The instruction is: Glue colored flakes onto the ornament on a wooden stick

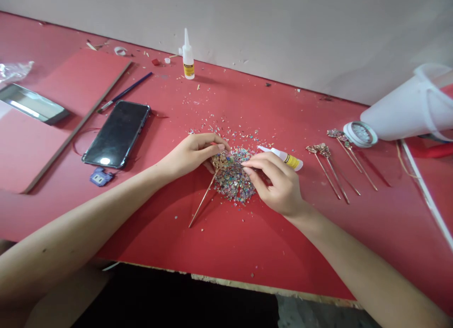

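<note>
My left hand (198,154) is closed on the ornate head of a gold hairpin (203,200), whose long stem slants down toward the table's front edge. Beneath both hands lies a pile of small shiny coloured chips (235,184), green, pink and silver. At the pile's right side my right hand (276,179) pinches with thumb and fingers together, close to the hairpin's head. What sits in that pinch is too small to make out. Just behind the right hand a glue bottle (292,161) with a yellow label lies on its side, partly hidden by the hand.
Another glue bottle (188,63) stands upright at the back. To the left are a phone (116,134), a paintbrush (125,92) and a glass-topped box (33,104). Several gold hairpins (327,170) lie at right, near a tipped white container (396,111). Loose chips scatter behind the pile.
</note>
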{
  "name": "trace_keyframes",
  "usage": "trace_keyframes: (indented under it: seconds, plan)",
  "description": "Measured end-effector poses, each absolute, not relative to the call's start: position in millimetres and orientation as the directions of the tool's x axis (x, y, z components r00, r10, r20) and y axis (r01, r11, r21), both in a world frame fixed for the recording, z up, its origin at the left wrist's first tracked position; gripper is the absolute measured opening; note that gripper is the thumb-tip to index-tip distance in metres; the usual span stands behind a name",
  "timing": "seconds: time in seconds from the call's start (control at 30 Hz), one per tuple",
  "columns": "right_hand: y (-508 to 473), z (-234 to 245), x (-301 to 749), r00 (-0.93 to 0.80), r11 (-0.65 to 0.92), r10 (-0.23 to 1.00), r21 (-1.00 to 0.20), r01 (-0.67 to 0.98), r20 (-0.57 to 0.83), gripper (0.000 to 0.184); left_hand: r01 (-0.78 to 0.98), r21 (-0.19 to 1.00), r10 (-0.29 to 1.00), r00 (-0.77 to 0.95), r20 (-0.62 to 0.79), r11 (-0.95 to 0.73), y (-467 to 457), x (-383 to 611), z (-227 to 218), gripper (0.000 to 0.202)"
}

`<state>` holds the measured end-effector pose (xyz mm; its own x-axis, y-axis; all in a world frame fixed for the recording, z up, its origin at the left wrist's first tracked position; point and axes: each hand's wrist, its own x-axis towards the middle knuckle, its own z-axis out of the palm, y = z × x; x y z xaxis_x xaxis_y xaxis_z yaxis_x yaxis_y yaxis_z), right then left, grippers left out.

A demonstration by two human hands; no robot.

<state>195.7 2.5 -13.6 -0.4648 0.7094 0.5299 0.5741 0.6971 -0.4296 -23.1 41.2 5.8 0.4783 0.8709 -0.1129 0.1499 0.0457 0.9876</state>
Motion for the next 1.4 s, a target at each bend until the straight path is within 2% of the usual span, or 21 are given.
trace_keyframes:
  seconds: [1.4]
  plan:
    - [1.4,-13.6,197.5,-0.482,0.729,0.672,-0.391,0.561,0.562,0.02,0.124,0.989,0.863,0.489,-0.127,0.075,41.4,-23.8,6.2,0.019]
